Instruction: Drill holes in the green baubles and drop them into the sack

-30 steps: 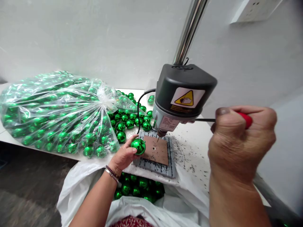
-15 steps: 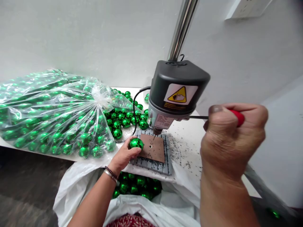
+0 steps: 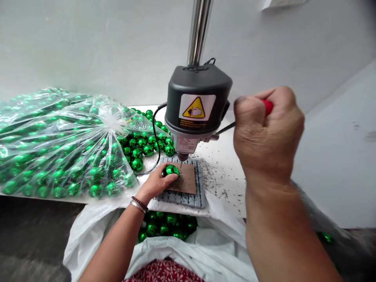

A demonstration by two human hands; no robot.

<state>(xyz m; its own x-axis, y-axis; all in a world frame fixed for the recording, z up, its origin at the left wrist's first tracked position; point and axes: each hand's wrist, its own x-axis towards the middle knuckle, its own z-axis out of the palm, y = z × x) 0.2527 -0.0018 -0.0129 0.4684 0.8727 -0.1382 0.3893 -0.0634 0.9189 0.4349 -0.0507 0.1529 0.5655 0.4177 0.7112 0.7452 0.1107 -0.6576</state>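
Between the thumb and fingers of my left hand (image 3: 155, 182) is a shiny green ball (image 3: 171, 170), held over the left part of a brown square board (image 3: 186, 182). The board lies on the grey base (image 3: 199, 196) of a small drill press (image 3: 199, 98). Its thin drill bit (image 3: 181, 165) points down just right of the ball, apart from it as far as I can see. My right hand (image 3: 266, 137) is wrapped around the red knob (image 3: 268, 107) of the press's lever (image 3: 226, 128), raised to the right of the motor housing.
A tied clear plastic bag (image 3: 58, 149) full of green balls covers the left of the white table (image 3: 226, 164). Loose green balls (image 3: 141, 143) lie behind the press. Dark shavings litter the table. Below the front edge, a white sack (image 3: 91, 231) holds more green balls (image 3: 164, 225).
My right hand has risen with the lever knob, and the lever now slants upward. The ball in my left hand has shifted closer to the drill bit. The whole view has swung somewhat.
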